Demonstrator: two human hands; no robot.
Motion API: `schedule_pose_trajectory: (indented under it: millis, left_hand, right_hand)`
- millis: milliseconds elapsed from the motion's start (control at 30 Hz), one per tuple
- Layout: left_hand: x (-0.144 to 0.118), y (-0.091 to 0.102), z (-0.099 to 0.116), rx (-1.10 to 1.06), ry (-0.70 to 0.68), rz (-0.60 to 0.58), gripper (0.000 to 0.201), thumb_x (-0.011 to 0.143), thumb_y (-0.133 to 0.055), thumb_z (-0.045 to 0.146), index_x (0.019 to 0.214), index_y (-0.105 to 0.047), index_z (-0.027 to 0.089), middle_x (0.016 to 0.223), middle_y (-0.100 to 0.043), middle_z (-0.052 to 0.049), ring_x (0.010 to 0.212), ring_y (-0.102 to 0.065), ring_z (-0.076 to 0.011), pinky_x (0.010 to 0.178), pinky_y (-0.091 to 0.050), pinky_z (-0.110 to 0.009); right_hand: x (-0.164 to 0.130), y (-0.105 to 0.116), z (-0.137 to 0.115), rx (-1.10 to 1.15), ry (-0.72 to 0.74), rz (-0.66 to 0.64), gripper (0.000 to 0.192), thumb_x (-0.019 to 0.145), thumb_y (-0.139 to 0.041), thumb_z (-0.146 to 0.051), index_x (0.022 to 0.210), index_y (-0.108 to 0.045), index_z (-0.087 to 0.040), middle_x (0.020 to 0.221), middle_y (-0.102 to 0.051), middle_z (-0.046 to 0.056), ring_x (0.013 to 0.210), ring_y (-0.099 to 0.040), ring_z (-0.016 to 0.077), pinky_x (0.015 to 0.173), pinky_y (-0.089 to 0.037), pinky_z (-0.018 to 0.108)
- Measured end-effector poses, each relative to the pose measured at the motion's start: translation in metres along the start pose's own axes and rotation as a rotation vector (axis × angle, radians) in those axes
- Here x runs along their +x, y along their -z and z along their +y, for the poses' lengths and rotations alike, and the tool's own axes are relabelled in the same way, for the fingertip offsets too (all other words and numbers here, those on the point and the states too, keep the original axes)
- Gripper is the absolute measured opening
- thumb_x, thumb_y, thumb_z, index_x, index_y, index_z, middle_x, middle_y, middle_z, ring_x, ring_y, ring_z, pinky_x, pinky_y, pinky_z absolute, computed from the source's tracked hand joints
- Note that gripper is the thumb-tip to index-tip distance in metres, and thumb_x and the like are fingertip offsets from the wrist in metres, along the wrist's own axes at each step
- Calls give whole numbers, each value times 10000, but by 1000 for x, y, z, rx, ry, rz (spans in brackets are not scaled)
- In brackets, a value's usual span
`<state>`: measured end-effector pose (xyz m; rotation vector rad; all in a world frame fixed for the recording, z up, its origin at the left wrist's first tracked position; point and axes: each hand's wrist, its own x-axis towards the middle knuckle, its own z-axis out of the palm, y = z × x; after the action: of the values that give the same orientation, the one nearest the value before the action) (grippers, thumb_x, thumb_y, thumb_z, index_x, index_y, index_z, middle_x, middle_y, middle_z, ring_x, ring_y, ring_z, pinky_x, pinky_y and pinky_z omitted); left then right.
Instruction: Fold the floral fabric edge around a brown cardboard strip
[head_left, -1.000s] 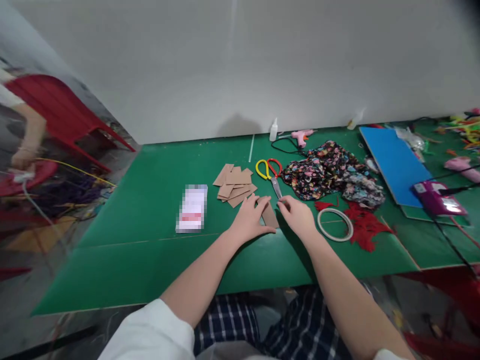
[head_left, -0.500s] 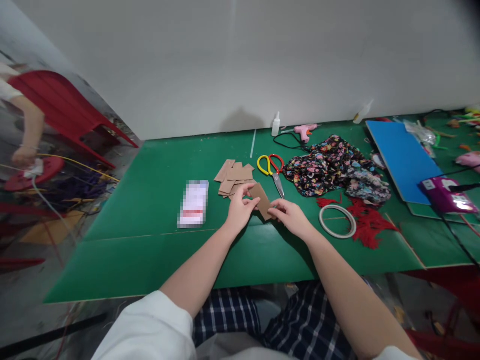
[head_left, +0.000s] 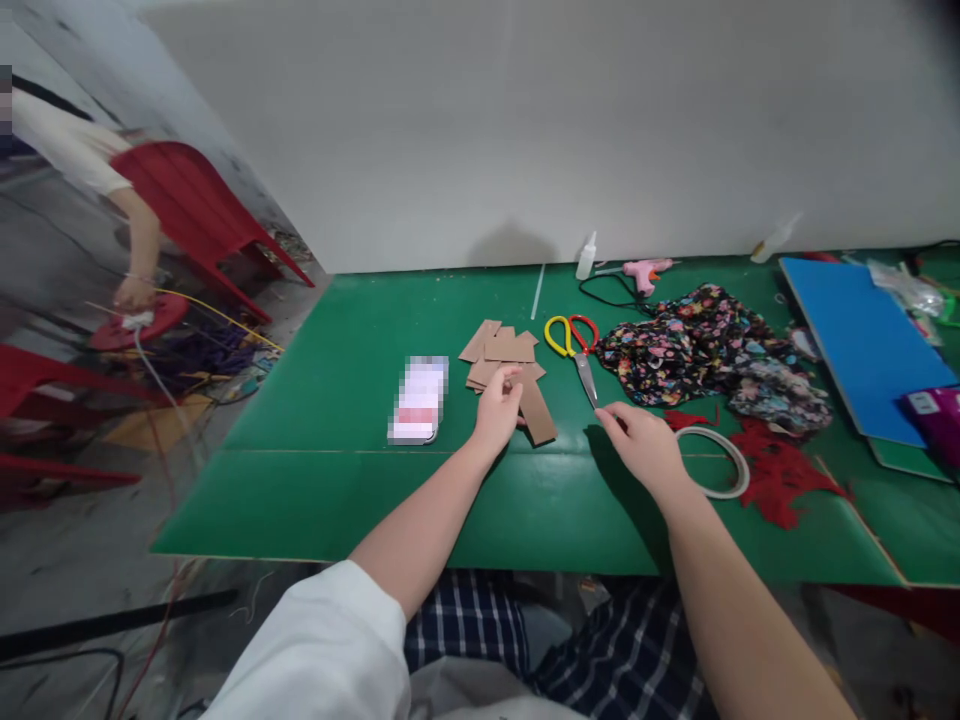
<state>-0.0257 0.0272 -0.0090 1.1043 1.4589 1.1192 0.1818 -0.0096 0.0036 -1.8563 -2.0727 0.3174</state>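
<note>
Plainly, the left hand (head_left: 496, 412) rested on a brown rectangular cardboard strip (head_left: 537, 412), its fingers (head_left: 511, 378) curled loosely and pressed down on the strip's upper end rather than pinching it, while the strip's lower end stuck out to the right of the thumb on the green tabletop (head_left: 337, 400). Just beyond those fingers lay the loose pile of brown cardboard pieces (head_left: 501, 352). The right hand (head_left: 643, 448) lay empty, its fingers half spread, the forefinger tip just short of the steel blade point of the scissors with one yellow and one red handle loop (head_left: 571, 345). The risk, as I judged it, sat there: a careless reach could have caught the fingertip on the point, or nudged the scissors into the black floral fabric heap (head_left: 697, 345) beyond the knuckles. The strip, held only by light pressure, could also have slid and skewed against the pile. A white ring of tape (head_left: 716, 462) lay just right of the right wrist, near a red cut-out scrap (head_left: 780, 480). As for writing, the small white-and-pink packet (head_left: 418, 400) left of the left hand was blurred out, and no label could be read anywhere.
</note>
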Motion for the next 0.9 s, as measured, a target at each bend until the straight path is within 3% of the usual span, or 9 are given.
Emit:
schedule_pose_trajectory:
  millis: [100,267,500,667,900]
  left_hand:
    - [-5,-3,4,1,3,-33,373,782,-445,105,1134,-483,220,850,-478,-17,636,-538,-100,441,-494,-184]
    - [-11,-7,5,46,-12,-83,395,768,-438,77,1144,-496,184,900,-517,-32,723,-578,-111,543,-535,-215]
    - [-8,-3,-5,342,-140,-102,354,722,-475,77,1045,-588,168,799,-568,-17,649,-580,-126,608,-529,-268]
    - [-13,4,1,608,-345,-84,237,773,-491,151,939,-657,182,930,-632,-67,947,-551,-222,904,-425,-378]
    - [-15,6,0,821,-469,-59,274,799,-484,195,1019,-639,142,1083,-578,-136,1056,-496,-279,927,-379,-444]
  right_hand:
    - [-2,-11,-10,152,109,110,305,873,-415,-422,993,-604,-215,783,-640,38,749,-577,178,657,-421,273]
    - [-5,-30,-23,126,331,175,558,806,-520,-478,1261,-456,-160,1012,-614,113,952,-523,252,842,-436,391]
    - [-5,-36,-16,104,362,136,360,849,-482,-393,1127,-582,-188,954,-640,89,907,-534,234,826,-451,378]
    - [-5,-39,-18,32,438,90,388,810,-532,-446,1080,-616,-181,934,-627,101,876,-527,239,799,-453,381]
    - [-5,-39,-19,40,485,40,287,839,-520,-331,1056,-612,-166,956,-624,96,896,-535,220,793,-452,357]
